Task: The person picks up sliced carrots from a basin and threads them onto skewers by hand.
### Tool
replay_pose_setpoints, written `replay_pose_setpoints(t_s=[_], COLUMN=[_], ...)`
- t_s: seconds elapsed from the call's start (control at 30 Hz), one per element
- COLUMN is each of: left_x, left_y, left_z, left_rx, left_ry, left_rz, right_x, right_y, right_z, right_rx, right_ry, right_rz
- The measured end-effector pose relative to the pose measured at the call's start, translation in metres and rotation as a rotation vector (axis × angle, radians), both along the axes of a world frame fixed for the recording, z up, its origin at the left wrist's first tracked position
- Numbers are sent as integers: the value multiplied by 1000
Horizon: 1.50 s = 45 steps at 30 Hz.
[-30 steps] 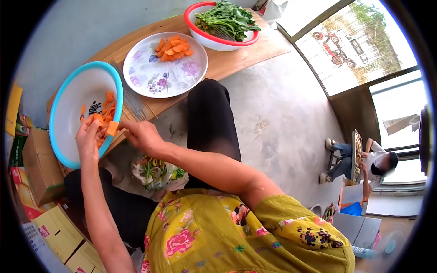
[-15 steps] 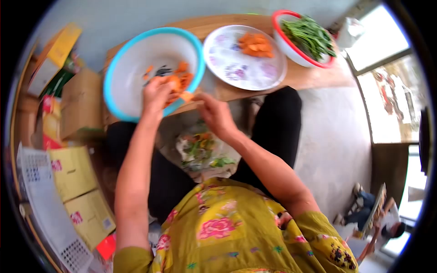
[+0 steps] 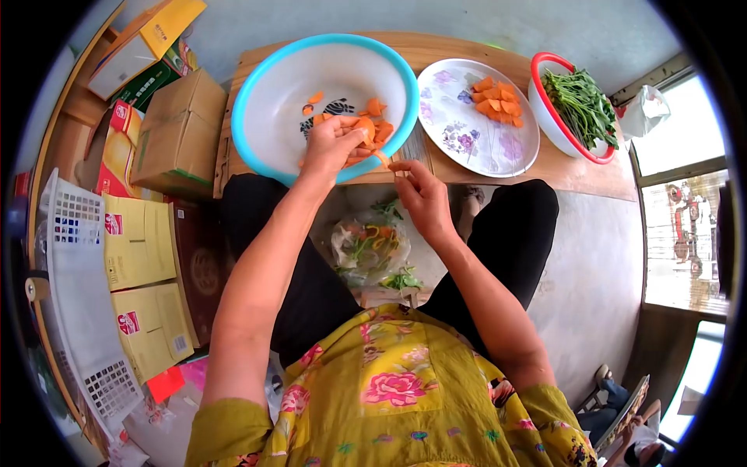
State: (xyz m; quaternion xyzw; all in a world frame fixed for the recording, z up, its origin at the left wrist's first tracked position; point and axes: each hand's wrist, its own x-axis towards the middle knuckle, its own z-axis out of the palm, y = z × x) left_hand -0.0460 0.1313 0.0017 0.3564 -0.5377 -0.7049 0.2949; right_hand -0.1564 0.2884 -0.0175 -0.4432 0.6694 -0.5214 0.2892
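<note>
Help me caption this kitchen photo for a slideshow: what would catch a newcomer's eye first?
The blue-rimmed bowl at the table's near edge, where the left hand grips orange carrot pieces and the right hand sits beside it. To the right are a flowered plate of carrot and a red-rimmed bowl of greens.

Head camera — looks steeply down, close overhead.

View swung left since 1 s ago, blue-rimmed basin (image 3: 257,86) now centre frame vs far left, left hand (image 3: 333,146) now further in over basin rim on carrot pcs (image 3: 372,127), right hand (image 3: 420,191) just outside rim, boxes (image 3: 152,132) at left now showing, window & seated person mostly out at right.
</note>
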Motion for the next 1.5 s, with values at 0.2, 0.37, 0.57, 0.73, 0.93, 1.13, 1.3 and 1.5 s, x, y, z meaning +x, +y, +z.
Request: replay_pose_setpoints(t_s=[0.2,0.37,0.57,0.73,0.93,1.13,1.3,1.5], left_x=[-1,0,-5,-6,-4,-12,-12,-14], left_y=[0,1,4,7,9,-2,16,15], left_z=[1,4,-9,-6,-4,-13,1,-4], left_rx=[-33,-22,-90,-11,29,-108,-374,-371], left_ry=[-17,-36,-74,29,-11,158,87,52], left_rz=[6,-8,-72,-35,-52,157,241,228], right_x=[-8,0,-8,-2,3,2,6,8], right_y=[-1,-3,-6,-12,-11,-6,-5,-5], right_z=[5,-5,6,-5,6,11,16,16], right_rx=[113,-6,105,11,45,132,125,92], right_ry=[-833,-263,-750,-351,-332,-500,-587,-594], right_rz=[108,63,82,-6,16,138,94,88])
